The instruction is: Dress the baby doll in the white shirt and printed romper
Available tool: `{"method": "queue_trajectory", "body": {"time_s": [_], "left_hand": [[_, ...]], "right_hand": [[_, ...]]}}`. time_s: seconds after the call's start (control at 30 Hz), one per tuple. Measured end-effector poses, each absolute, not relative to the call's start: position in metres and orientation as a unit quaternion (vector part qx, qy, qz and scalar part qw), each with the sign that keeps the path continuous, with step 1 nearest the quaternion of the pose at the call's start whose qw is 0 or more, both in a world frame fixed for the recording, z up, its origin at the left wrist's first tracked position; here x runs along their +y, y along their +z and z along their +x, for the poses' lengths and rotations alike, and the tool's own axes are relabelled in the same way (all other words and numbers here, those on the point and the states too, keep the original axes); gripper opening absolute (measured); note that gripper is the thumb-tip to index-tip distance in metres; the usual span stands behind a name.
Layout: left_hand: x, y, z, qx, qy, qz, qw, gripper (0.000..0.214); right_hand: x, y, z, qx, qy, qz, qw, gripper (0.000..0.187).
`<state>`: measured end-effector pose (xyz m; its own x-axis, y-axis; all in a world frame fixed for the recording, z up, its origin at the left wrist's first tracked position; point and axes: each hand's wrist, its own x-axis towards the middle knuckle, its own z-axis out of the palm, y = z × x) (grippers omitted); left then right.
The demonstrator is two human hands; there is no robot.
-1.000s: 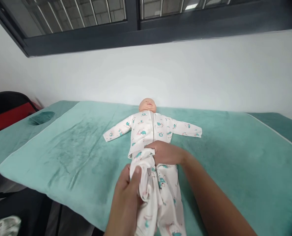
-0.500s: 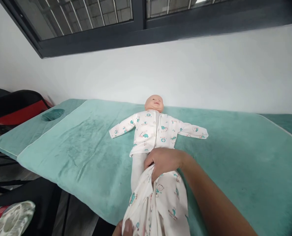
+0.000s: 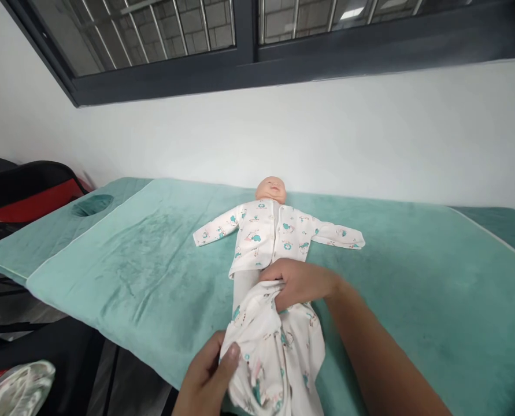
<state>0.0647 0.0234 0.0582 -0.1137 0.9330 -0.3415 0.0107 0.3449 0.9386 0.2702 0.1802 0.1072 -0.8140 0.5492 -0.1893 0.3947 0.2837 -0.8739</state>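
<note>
Green bed point(image 3: 153, 271) runs along a white wall point(image 3: 283, 133); doll point(image 3: 270, 189) lies face up on it, toward 12 o'clock. Risk, we'd say: printed trousers point(image 3: 261, 346) could twist or snag on the doll if we tug the bunched cloth unevenly. They sit at 7 o'clock from our right hand point(image 3: 303, 282), whose grip pinches the upper edge, and at 3 o'clock from our left hand point(image 3: 207, 375), thumb and fingers pinching the side.
</note>
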Motion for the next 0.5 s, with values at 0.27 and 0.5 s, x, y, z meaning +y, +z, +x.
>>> {"method": "queue_trajectory", "body": {"time_s": [0.27,0.5], "left_hand": [[0.128,0.066,0.036,0.537,0.453,0.466,0.538,0.038],[0.160,0.072,0.058,0.536,0.472,0.475,0.514,0.039]], "right_hand": [[0.181,0.108,0.271,-0.787,0.528,-0.296,0.119,0.021],[0.180,0.110,0.285,-0.742,0.573,-0.275,0.214,0.045]]}}
